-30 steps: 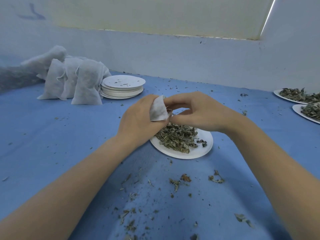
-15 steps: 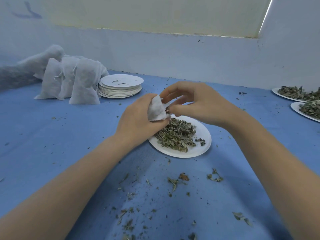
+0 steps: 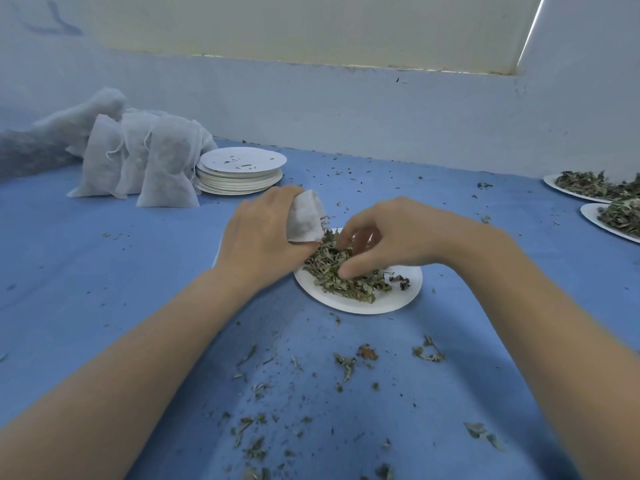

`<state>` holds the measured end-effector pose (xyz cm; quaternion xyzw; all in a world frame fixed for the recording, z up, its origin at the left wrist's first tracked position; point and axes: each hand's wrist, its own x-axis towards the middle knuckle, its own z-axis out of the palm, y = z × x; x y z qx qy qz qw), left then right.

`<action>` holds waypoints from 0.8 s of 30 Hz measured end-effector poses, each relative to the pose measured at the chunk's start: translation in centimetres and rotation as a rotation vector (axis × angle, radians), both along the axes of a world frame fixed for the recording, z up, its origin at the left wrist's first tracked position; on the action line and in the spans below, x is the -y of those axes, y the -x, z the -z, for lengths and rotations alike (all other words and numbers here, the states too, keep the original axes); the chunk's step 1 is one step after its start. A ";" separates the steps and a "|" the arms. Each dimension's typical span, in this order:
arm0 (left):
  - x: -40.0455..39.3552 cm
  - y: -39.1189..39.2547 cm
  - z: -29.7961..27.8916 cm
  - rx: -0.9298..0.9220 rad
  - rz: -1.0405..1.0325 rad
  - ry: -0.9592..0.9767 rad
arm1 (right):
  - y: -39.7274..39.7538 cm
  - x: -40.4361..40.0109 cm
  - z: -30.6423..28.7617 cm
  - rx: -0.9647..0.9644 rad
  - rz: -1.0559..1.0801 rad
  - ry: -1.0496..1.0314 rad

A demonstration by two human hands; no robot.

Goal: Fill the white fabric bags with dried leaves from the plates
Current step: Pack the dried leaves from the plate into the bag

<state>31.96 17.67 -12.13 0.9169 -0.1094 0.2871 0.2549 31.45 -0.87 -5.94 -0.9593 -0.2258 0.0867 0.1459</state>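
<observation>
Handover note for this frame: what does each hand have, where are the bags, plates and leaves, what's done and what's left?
Left hand holds a small bag by the near plate.
Right hand curls into the leaves on that plate, gathering a pinch.
Done: filled bags stand far left beside a stack of emptied plates.
Left: finish this plate; two full plates wait far right. Loose bits litter the blue cloth.
</observation>
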 end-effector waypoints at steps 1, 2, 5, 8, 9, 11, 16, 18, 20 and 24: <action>0.0 0.0 0.0 -0.005 0.002 0.011 | 0.1 -0.3 0.2 -0.002 -0.010 0.050; 0.0 0.1 -0.1 -0.005 0.005 0.022 | 0.1 -0.6 0.4 0.012 -0.014 0.093; 0.0 0.2 -0.3 0.008 0.016 0.048 | 0.2 -1.6 1.3 0.106 -0.022 0.193; 0.2 0.2 -0.3 -0.004 0.028 0.071 | 0.3 -2.4 1.9 0.213 -0.058 0.248; 0.2 0.2 -0.3 -0.008 0.027 0.072 | 0.4 -2.4 1.9 0.227 -0.060 0.237; 0.0 0.1 -0.3 -0.010 0.022 0.075 | 0.4 -2.0 1.4 0.227 -0.048 0.181; -0.4 -0.2 -0.2 -0.028 0.004 0.075 | 0.1 0.2 -0.9 0.242 -0.008 0.000; -0.4 -0.3 -0.2 -0.035 0.006 0.055 | 0.0 0.7 -1.4 0.280 -0.006 -0.115; -0.3 -0.3 -0.1 -0.036 0.019 0.034 | 0.0 0.7 -1.6 0.317 0.001 -0.242; 0.4 0.2 -0.1 -0.038 0.080 0.060 | 0.0 0.0 -0.9 0.336 -0.032 -0.387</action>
